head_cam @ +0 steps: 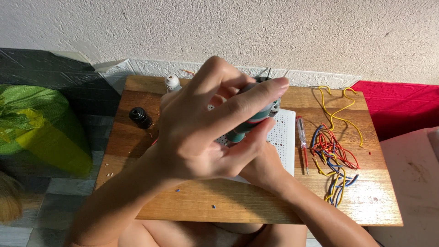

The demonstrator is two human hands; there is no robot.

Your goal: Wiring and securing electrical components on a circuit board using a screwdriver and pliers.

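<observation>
My left hand [201, 132] is raised over a small wooden table [256, 201] and pinches a dark green cylindrical tool [254, 115] between forefinger and thumb. Under it lies a white perforated board [284, 137], with a small grey part at its far edge beside the tool. My right hand [264, 168] reaches in from the lower right and rests at the board's near edge. It is mostly hidden beneath my left hand, so its grip cannot be made out.
A clear-handled tester screwdriver [302, 137] lies right of the board, beside a tangle of red, blue and yellow wires [331, 155]. A black lamp socket [138, 116] and a small white bulb-like piece [172, 83] stand at the table's far left. A green bag [41, 130] lies on the floor to the left.
</observation>
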